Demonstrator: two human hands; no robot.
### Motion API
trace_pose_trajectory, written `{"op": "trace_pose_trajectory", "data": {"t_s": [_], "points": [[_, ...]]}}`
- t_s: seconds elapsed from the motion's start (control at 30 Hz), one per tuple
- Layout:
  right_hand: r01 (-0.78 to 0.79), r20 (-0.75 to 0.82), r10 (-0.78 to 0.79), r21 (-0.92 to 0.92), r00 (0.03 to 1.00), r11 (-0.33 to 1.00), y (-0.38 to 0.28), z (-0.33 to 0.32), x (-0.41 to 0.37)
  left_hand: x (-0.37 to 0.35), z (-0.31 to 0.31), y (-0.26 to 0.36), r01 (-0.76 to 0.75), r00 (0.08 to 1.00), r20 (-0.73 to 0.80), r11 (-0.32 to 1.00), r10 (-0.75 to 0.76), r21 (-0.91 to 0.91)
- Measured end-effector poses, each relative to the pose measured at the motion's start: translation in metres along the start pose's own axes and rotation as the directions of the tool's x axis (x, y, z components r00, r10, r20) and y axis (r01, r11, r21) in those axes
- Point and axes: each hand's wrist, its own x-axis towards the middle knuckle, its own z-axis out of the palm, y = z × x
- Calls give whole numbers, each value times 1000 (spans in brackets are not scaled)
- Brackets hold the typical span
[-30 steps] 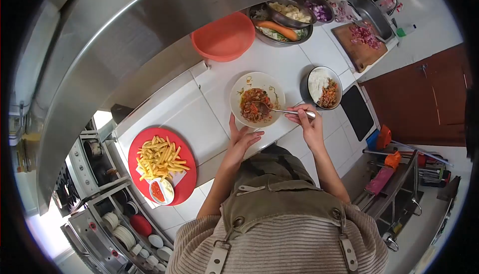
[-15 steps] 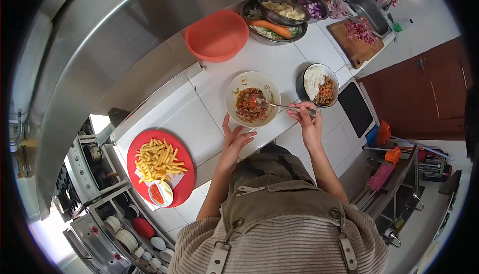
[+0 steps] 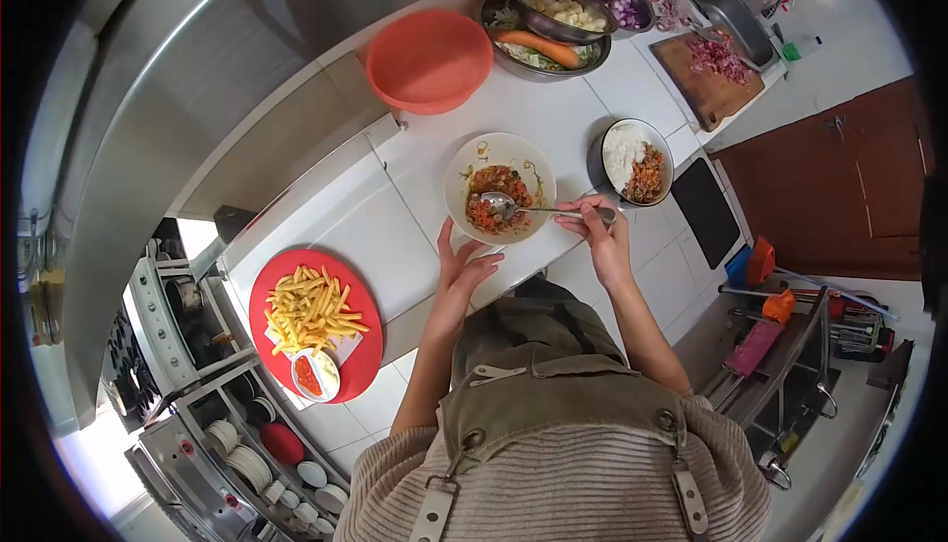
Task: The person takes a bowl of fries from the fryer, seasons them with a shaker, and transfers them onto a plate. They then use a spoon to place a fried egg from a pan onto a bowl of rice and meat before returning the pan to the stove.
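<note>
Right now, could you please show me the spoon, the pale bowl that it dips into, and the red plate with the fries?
Spoon (image 3: 538,209): head view, on the handle, near the scoop.
Pale bowl (image 3: 506,147): head view, on its bare inner wall, far side.
Red plate (image 3: 363,367): head view, on its bare surface.

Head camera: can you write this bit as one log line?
right hand: grips spoon; spoon: in chopped food; left hand: beside bowl

The head view looks down over the counter (image 3: 395,256).

Bright light, curved edges, black corners
</note>
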Motion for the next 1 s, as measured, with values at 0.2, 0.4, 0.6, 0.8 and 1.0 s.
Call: {"op": "trace_pose_trajectory", "data": {"t_s": [0.2, 0.4, 0.6, 0.8, 1.0], "points": [[-130, -76, 154, 254, 985, 958, 9, -4, 2, 0, 5, -1, -22, 1000, 9, 1000, 22, 9], [-128, -65, 159, 341, 985, 931, 4, -18, 7, 8, -3, -25, -142, 976, -154, 986, 154, 87], [-119, -131, 186, 405, 974, 907, -20, -60, 13, 13, -8, -47, -285, 904, -285, 946, 319, 156], [50, -220, 38, 382, 975, 923, -54, -162, 20, 19, -2, -53, -366, 800, -368, 872, 473, 325], [-3, -178, 28, 139, 984, 990, -66, -230, 38, 31, 3, -63, -460, 681, -415, 794, 603, 398]]}}
